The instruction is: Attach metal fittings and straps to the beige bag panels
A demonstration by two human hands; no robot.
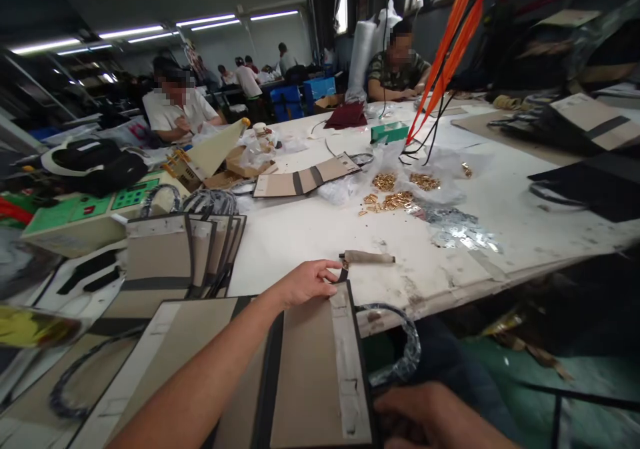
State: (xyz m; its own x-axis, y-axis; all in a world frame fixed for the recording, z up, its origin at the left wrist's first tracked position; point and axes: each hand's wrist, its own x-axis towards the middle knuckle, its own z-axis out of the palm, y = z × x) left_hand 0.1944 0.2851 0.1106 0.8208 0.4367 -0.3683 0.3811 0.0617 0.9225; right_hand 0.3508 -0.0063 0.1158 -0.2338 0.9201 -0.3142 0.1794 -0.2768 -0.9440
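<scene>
A beige bag panel with black edging and black bands lies open in front of me. A whitish strip with several slits runs along its right end. My left hand reaches across to the panel's far right corner, its thumb on the corner and its fingers pinching a short black tab. At the lower right, partly blurred, my right hand is curled against the panel's right edge; some of its fingers are hidden. A plastic-wrapped round handle sticks out beyond that edge. Just past the left fingertips lies a small brown-handled tool.
Stacked panels stand to the left beside a green-topped machine. Gold metal fittings and flat silver pieces are piled on the white table. Orange straps hang down. Co-workers sit across the table.
</scene>
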